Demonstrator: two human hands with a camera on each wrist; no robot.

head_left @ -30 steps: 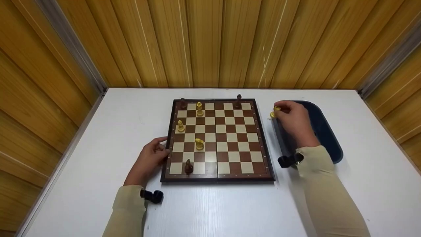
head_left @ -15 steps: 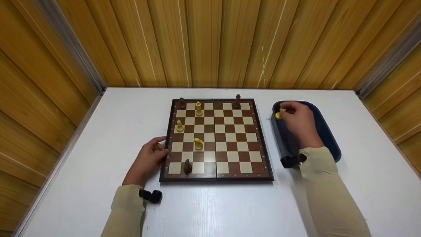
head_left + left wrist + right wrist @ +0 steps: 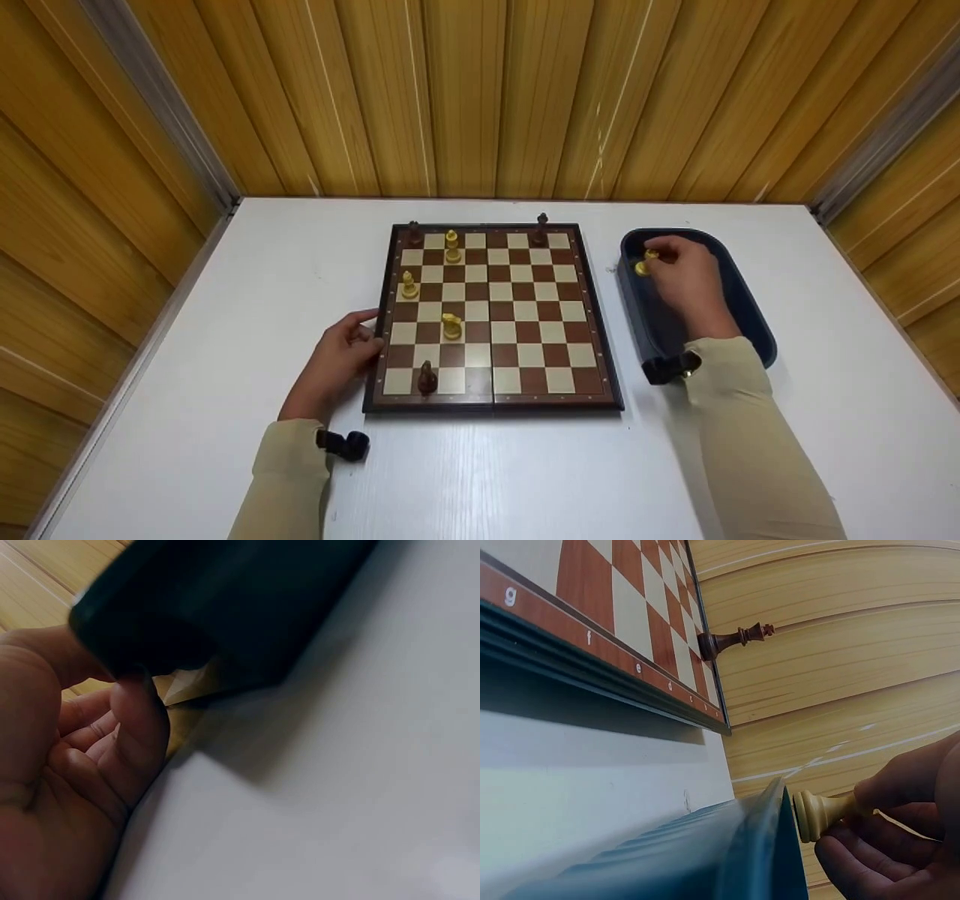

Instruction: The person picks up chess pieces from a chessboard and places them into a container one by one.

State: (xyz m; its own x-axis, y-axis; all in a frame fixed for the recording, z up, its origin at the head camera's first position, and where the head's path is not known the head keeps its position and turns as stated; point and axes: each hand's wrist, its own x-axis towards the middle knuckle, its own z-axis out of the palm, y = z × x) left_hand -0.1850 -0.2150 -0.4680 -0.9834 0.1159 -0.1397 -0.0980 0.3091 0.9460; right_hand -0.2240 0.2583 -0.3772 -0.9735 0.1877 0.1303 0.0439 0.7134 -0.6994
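The right hand point(image 3: 686, 279) is pinching a gold chess piece point(image 3: 823, 816) over the blue tray point(image 3: 741, 304) — the left hand point(image 3: 339, 358) gripping the chessboard point(image 3: 515, 331) edge.

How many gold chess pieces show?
4: one piece pinched by the right hand; three on the board: a far piece, a left-column piece and the near knight. More could be hidden in the tray.

The head view looked forward and down over the table point(image 3: 420, 480) and whole chessboard point(image 3: 525, 330); the left wrist view, tilted, faced the left hand point(image 3: 67, 757) closely; the right wrist view, turned sideways, looked past the tray point(image 3: 754, 844) to the plank wall point(image 3: 832, 682); it shared chessboard and tray with the head view.
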